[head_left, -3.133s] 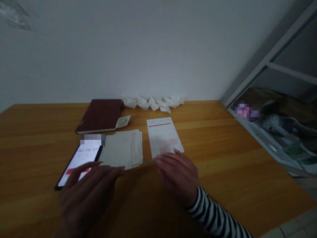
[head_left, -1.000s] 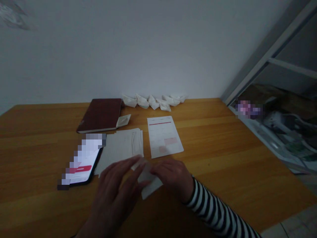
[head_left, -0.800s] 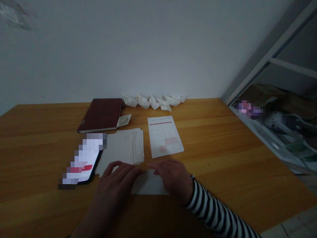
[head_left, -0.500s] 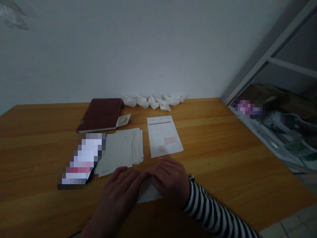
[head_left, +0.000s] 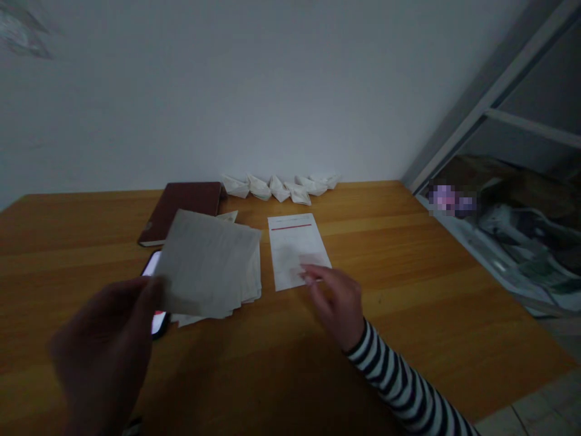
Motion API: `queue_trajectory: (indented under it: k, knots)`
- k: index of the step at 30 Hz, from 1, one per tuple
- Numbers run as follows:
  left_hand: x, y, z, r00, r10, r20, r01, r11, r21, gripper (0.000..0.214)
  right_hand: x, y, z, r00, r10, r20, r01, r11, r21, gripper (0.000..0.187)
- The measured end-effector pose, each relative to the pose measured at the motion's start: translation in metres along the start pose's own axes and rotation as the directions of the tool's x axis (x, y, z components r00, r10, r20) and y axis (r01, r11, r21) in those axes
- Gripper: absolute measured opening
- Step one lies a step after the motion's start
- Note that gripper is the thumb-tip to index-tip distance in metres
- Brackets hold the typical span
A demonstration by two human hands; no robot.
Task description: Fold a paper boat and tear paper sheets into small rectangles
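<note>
My left hand (head_left: 106, 348), a little blurred, pinches a sheet of paper (head_left: 204, 260) by its lower left corner between thumb and fingers. The sheet is raised and tilted in front of the stack of loose papers (head_left: 253, 284), hiding most of it. Over the lower right part of a printed page (head_left: 293, 242) with a red line hovers my right hand (head_left: 338, 303), its fingers loosely bent and slightly apart. I see nothing held in it. A phone (head_left: 158, 327) lies partly hidden behind my left hand and the raised sheet.
A dark red notebook (head_left: 186, 197) lies at the back left, with a small piece of paper (head_left: 228, 216) by its edge. Several folded paper boats (head_left: 279, 188) stand in a row against the wall. Beyond the wooden table's (head_left: 408, 290) right edge is a shelf with bags.
Both hands were together on a paper at the table's near side. My left hand has moved left and lifted a sheet; my right hand has let go and moved up and slightly right.
</note>
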State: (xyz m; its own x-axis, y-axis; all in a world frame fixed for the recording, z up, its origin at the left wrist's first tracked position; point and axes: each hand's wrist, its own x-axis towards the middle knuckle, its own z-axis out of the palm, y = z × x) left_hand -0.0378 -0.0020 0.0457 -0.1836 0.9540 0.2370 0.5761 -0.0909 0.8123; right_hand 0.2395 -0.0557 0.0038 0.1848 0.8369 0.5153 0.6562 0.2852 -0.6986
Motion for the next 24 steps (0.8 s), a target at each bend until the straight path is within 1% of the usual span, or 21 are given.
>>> queue_trajectory:
  k: [1, 2, 3, 4, 5, 6, 7, 8, 9, 10, 11, 12, 13, 14, 16, 17, 18, 21, 23, 24]
  knots:
    - [-0.003, 0.002, 0.006, 0.996, -0.085, 0.017, 0.085, 0.996, -0.02, 0.029, -0.005, -0.004, 0.007, 0.989, 0.04, 0.143, -0.06, 0.989, 0.137, 0.031]
    - [-0.006, 0.003, 0.013, 0.994, -0.094, 0.061, 0.099, 0.992, -0.076, 0.03, -0.012, -0.009, 0.015, 0.965, 0.063, 0.255, -0.134, 0.953, 0.272, 0.043]
    - [-0.009, 0.002, 0.021, 0.992, -0.062, 0.11, 0.076, 0.989, -0.125, 0.03, -0.018, -0.012, 0.023, 0.938, 0.058, 0.343, -0.196, 0.903, 0.383, 0.048]
    - [-0.012, 0.001, 0.029, 0.978, -0.038, 0.204, 0.068, 0.988, -0.138, 0.03, -0.024, -0.015, 0.031, 0.921, 0.081, 0.381, -0.255, 0.864, 0.433, 0.046]
    - [-0.015, 0.0, 0.037, 0.955, -0.009, 0.296, 0.055, 0.988, -0.147, 0.029, -0.029, -0.016, 0.038, 0.921, 0.12, 0.371, -0.292, 0.842, 0.453, 0.041]
    - [-0.019, -0.002, 0.043, 0.932, 0.023, 0.362, 0.033, 0.988, -0.149, 0.028, -0.033, -0.017, 0.043, 0.917, 0.174, 0.358, -0.333, 0.828, 0.45, 0.04]
    - [-0.021, -0.004, 0.049, 0.919, 0.059, 0.391, -0.007, 0.991, -0.135, 0.029, -0.036, -0.016, 0.048, 0.911, 0.229, 0.342, -0.37, 0.82, 0.437, 0.042]
    - [-0.024, -0.006, 0.053, 0.922, 0.115, 0.37, -0.079, 0.991, -0.111, 0.031, -0.038, -0.015, 0.05, 0.903, 0.27, 0.334, -0.4, 0.813, 0.423, 0.044]
    - [-0.027, -0.007, 0.056, 0.929, 0.188, 0.32, -0.174, 0.982, -0.074, 0.034, -0.039, -0.013, 0.052, 0.893, 0.291, 0.343, -0.422, 0.806, 0.415, 0.045]
    - [-0.029, -0.007, 0.058, 0.927, 0.269, 0.26, -0.271, 0.962, -0.027, 0.035, -0.04, -0.012, 0.053, 0.886, 0.29, 0.362, -0.432, 0.8, 0.416, 0.044]
    - [-0.032, -0.006, 0.059, 0.912, 0.343, 0.227, -0.356, 0.934, 0.019, 0.031, -0.04, -0.011, 0.053, 0.883, 0.269, 0.385, -0.429, 0.796, 0.427, 0.042]
    - [-0.035, -0.004, 0.059, 0.885, 0.397, 0.244, -0.42, 0.906, 0.049, 0.024, -0.04, -0.011, 0.053, 0.883, 0.234, 0.406, -0.415, 0.792, 0.447, 0.04]
    - [-0.037, -0.002, 0.059, 0.849, 0.42, 0.319, -0.458, 0.888, 0.049, 0.019, -0.04, -0.011, 0.053, 0.886, 0.196, 0.419, -0.398, 0.786, 0.474, 0.038]
    - [-0.04, 0.001, 0.059, 0.806, 0.413, 0.424, -0.466, 0.884, 0.024, 0.02, -0.039, -0.012, 0.052, 0.889, 0.161, 0.428, -0.382, 0.777, 0.501, 0.035]
    - [-0.046, 0.005, 0.059, 0.704, 0.352, 0.617, -0.415, 0.909, -0.046, 0.028, -0.038, -0.015, 0.049, 0.893, 0.119, 0.435, -0.366, 0.755, 0.544, 0.035]
    - [-0.048, 0.007, 0.059, 0.662, 0.323, 0.677, -0.372, 0.925, -0.078, 0.03, -0.038, -0.017, 0.048, 0.893, 0.112, 0.436, -0.365, 0.745, 0.558, 0.038]
    - [-0.05, 0.008, 0.059, 0.64, 0.3, 0.707, -0.326, 0.94, -0.103, 0.032, -0.038, -0.018, 0.046, 0.894, 0.112, 0.434, -0.368, 0.737, 0.566, 0.043]
    - [-0.053, 0.011, 0.059, 0.634, 0.263, 0.727, -0.224, 0.963, -0.152, 0.034, -0.038, -0.02, 0.043, 0.898, 0.115, 0.425, -0.366, 0.732, 0.575, 0.051]
    - [-0.054, 0.013, 0.057, 0.637, 0.262, 0.725, -0.19, 0.965, -0.182, 0.031, -0.039, -0.02, 0.044, 0.893, 0.08, 0.443, -0.362, 0.714, 0.599, 0.058]
    - [-0.054, 0.013, 0.056, 0.636, 0.267, 0.724, -0.182, 0.964, -0.196, 0.029, -0.04, -0.02, 0.044, 0.886, 0.053, 0.46, -0.365, 0.692, 0.623, 0.063]
